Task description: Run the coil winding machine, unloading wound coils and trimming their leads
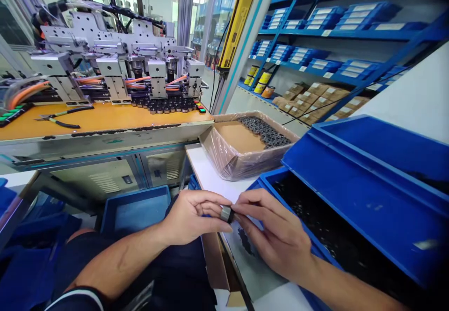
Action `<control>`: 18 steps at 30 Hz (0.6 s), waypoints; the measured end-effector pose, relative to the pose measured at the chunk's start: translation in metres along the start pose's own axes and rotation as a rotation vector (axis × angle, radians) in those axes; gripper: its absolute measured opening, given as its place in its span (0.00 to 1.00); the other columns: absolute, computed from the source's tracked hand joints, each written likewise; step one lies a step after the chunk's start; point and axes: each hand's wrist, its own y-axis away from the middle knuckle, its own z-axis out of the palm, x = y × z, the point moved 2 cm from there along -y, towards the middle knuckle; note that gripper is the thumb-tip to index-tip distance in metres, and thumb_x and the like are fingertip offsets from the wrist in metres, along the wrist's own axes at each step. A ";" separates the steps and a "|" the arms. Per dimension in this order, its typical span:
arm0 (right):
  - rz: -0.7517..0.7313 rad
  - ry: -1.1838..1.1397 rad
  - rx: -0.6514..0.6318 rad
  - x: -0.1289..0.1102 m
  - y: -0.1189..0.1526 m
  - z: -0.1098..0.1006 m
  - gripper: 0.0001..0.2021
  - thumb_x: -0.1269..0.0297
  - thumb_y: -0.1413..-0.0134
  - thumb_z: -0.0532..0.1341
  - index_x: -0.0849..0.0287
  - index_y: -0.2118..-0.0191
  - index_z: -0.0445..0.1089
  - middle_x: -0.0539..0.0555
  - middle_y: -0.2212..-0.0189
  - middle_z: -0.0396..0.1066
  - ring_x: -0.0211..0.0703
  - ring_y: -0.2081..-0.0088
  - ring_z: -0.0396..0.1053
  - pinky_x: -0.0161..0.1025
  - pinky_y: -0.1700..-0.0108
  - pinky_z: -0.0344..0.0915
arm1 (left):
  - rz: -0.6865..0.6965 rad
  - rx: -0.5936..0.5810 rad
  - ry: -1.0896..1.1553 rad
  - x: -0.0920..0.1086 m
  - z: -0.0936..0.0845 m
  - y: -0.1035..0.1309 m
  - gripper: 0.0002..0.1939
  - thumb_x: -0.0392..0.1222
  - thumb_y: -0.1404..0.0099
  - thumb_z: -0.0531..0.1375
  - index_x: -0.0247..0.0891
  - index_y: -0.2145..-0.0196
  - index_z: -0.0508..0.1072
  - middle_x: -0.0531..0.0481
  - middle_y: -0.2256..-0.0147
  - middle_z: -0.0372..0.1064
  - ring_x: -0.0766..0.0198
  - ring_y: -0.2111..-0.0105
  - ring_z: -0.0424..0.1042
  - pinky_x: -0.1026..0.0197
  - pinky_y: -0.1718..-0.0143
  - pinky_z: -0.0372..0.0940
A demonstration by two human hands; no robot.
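A small round part (226, 213), grey on its side with a black end, is held between both hands above the edge of the white bench. My left hand (196, 217) has its fingers and thumb closed around the grey side. From the other side, my right hand (271, 234) pinches at the black end with thumb and fingertips. The fingertips cover some of the part, and I cannot make out whether the right hand grips a separate small piece.
A plastic-lined carton (228, 159) holds rows of dark parts. Blue bins (351, 170) with small black pieces stand at right. Pliers (63, 117) lie on the orange machine table (115, 124), near several dark round parts (168, 105). A blue tray (136, 194) sits below.
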 end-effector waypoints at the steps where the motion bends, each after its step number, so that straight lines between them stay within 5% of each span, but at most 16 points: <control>1: -0.003 0.006 0.002 -0.001 0.000 0.000 0.14 0.81 0.44 0.59 0.60 0.55 0.70 0.55 0.66 0.68 0.37 0.64 0.69 0.33 0.67 0.71 | 0.006 0.004 0.011 -0.002 0.001 0.001 0.22 0.27 0.59 0.74 0.35 0.63 0.80 0.52 0.72 0.78 0.71 0.71 0.76 0.69 0.64 0.71; 18: -0.165 0.198 -0.015 -0.001 0.013 -0.003 0.20 0.77 0.43 0.61 0.59 0.46 0.65 0.59 0.60 0.71 0.46 0.58 0.73 0.43 0.61 0.75 | 0.075 -0.011 -0.026 -0.003 0.005 0.002 0.22 0.34 0.58 0.75 0.34 0.62 0.80 0.46 0.68 0.80 0.63 0.67 0.78 0.62 0.61 0.73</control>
